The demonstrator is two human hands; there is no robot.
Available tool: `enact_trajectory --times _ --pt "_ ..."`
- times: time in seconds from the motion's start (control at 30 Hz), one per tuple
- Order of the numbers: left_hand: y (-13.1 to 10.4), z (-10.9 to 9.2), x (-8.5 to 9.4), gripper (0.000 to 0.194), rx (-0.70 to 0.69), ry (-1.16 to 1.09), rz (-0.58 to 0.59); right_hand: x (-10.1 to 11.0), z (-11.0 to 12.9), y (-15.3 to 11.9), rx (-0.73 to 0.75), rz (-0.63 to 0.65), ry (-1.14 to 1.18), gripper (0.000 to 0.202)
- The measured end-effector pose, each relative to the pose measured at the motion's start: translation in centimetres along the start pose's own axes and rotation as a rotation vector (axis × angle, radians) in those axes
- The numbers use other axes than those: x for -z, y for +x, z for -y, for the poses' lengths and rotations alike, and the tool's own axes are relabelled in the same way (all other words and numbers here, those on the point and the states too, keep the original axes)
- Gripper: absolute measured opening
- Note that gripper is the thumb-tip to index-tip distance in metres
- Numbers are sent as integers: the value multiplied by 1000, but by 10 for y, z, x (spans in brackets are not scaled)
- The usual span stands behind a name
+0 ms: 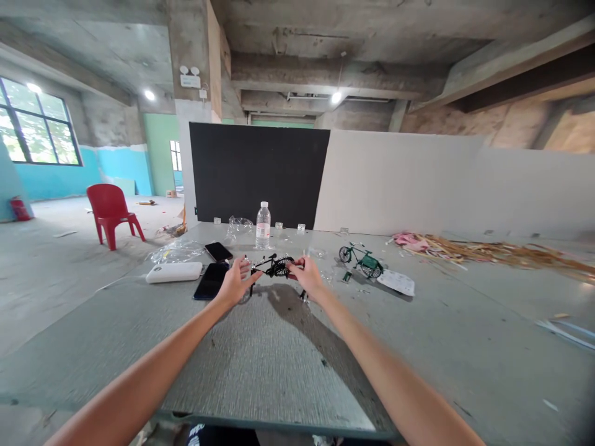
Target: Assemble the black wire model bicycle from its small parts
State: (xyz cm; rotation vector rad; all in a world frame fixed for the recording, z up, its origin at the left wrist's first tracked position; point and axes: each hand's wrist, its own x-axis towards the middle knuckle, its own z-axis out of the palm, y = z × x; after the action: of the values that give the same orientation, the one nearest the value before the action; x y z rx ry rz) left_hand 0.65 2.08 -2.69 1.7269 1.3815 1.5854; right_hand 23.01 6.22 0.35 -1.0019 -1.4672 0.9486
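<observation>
A small black model bicycle (274,265) is held between my two hands over the grey table (223,359). My right hand (307,275) pinches it at the spoked wheel on its right end. At its left end, my left hand (236,282) has its fingers apart, with the fingertips close by the front part; whether they touch it is hard to tell. Small dark parts (303,296) lie under my right hand. Further right stands a green model bicycle (365,260) with a small green piece (346,277) beside it.
Two phones (218,251) and a white power bank (174,272) with a cable lie on the left. Behind are a water bottle (263,226), clear plastic wrapping (175,251) and a black panel (258,173). A white card (396,282) and straw-like strips (465,249) are on the right.
</observation>
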Motion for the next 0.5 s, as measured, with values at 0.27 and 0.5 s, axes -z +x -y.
enact_trajectory --times 0.27,0.5 --pt "3 2 0 39 -65 32 95 14 -8 3 34 169 -106 44" --pt "6 4 4 39 -106 127 120 17 -5 -1 178 284 -311 40"
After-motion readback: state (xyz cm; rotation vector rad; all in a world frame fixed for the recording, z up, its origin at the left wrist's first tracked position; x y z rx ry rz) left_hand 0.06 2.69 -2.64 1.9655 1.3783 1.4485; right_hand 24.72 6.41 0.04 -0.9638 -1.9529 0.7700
